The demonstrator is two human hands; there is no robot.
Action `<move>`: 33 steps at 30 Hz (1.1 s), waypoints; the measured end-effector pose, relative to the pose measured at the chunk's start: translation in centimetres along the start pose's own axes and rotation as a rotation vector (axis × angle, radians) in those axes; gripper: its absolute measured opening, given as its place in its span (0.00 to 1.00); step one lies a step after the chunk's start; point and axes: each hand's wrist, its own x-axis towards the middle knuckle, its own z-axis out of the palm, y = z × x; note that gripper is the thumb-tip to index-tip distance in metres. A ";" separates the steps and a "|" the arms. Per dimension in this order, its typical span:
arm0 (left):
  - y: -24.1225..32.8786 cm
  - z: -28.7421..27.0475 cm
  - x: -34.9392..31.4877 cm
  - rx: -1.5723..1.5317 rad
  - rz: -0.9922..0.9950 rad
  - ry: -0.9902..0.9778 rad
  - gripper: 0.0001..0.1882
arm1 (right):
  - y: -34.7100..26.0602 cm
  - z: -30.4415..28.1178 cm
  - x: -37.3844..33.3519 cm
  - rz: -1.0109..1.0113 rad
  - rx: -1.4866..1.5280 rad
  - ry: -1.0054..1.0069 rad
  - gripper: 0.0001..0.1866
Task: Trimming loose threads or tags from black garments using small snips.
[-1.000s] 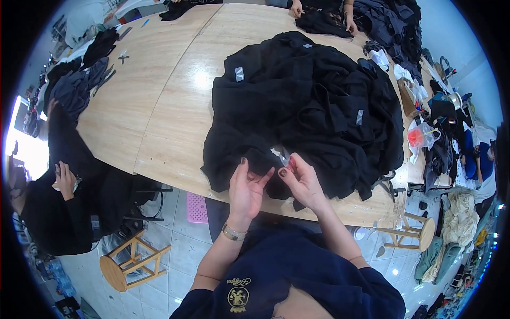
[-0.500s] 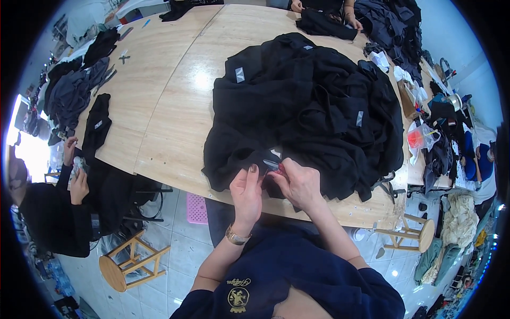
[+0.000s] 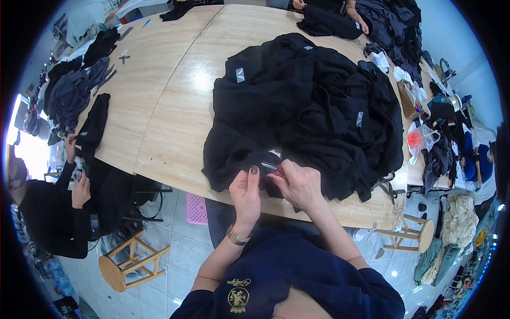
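A large heap of black garments (image 3: 265, 95) covers the table before me, with small silvery labels on some pieces. At its near edge my left hand (image 3: 246, 192) pinches a fold of black cloth between thumb and fingers. Close beside it, my right hand (image 3: 300, 183) is closed round red-handled thread snips (image 3: 269, 166). Their metal blades point left over the cloth, near my left thumb. A small white tag (image 3: 275, 152) shows just beyond the blades. Whether the blades touch a thread is too small to tell.
At the left, a co-worker handles a black garment piece (image 3: 95, 122); another person's hands work on black cloth (image 3: 329, 22) at the far side. Scissors (image 3: 390, 189) lie by the table's right near edge. Wooden stools (image 3: 114, 274) and a pink crate (image 3: 196, 208) stand below the table.
My hands have barely moved; the snips' blades have tilted slightly. The left co-worker's hands and black piece have shifted, and the far person's cloth has moved a little right.
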 end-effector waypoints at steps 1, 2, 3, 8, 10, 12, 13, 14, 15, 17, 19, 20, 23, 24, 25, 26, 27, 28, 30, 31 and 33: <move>0.2 0.2 0.0 -0.013 -0.005 0.008 0.12 | 0.0 0.0 0.0 -0.001 -0.011 -0.005 0.16; 0.2 0.4 0.0 -0.025 -0.010 0.016 0.12 | 0.0 0.0 0.0 -0.001 -0.011 -0.005 0.16; 0.3 0.4 0.0 -0.025 -0.010 0.016 0.12 | 0.1 0.1 0.0 -0.001 0.003 -0.001 0.16; 0.0 0.1 0.1 -0.018 0.000 0.022 0.12 | 0.3 0.1 0.0 0.006 -0.017 -0.012 0.16; -0.5 -0.5 0.1 -0.004 0.001 0.015 0.12 | 0.3 0.2 0.0 0.007 0.020 0.000 0.16; -0.5 -0.5 0.1 0.009 0.001 0.009 0.12 | 0.3 0.1 0.0 0.007 0.008 -0.013 0.16; -0.4 -0.3 0.1 0.004 0.005 0.011 0.12 | 0.3 0.1 0.0 0.006 -0.005 -0.025 0.16; -0.3 -0.1 0.1 -0.002 0.009 0.013 0.12 | 0.3 0.1 0.0 0.006 -0.005 -0.026 0.16; -0.2 0.1 0.1 -0.002 0.008 0.013 0.12 | 0.3 0.2 0.0 0.007 0.002 -0.019 0.16; -0.1 0.3 0.1 -0.007 0.008 0.020 0.12 | 0.4 0.2 0.0 0.008 0.008 -0.012 0.16; -0.2 0.0 0.1 -0.003 0.011 0.004 0.12 | 0.3 0.1 0.1 -0.004 0.004 -0.020 0.15; -0.2 -0.1 0.1 0.001 0.014 -0.013 0.12 | 0.3 0.1 0.1 -0.005 0.004 -0.020 0.15; -0.3 -0.2 0.0 0.018 0.015 -0.021 0.12 | 0.3 0.3 0.1 0.002 0.031 -0.021 0.14; -0.3 -0.2 0.0 0.018 0.014 -0.021 0.12 | 0.4 0.5 0.1 0.025 0.122 0.013 0.14; -0.1 -0.2 0.1 -0.073 -0.048 -0.016 0.12 | 0.5 0.7 0.0 0.047 0.214 0.047 0.15; 0.0 -0.1 0.1 -0.164 -0.110 -0.010 0.12 | 0.5 0.9 0.0 0.046 0.215 0.047 0.15; 0.3 0.2 0.2 -0.165 -0.111 -0.012 0.12 | 0.6 1.0 0.0 0.182 0.411 0.059 0.15; 0.7 0.6 0.4 -0.243 -0.167 0.017 0.12 | 0.8 1.2 0.0 0.319 0.606 0.072 0.15; 1.3 1.1 0.5 -0.321 -0.225 0.045 0.12 | 0.9 1.9 0.2 0.297 0.697 0.144 0.14; 1.5 1.1 0.5 -0.323 -0.243 0.042 0.12 | 0.6 2.0 0.3 0.306 0.749 0.151 0.14; 1.3 0.8 0.3 -0.324 -0.261 0.039 0.12 | 0.2 2.3 0.8 0.364 0.750 0.105 0.15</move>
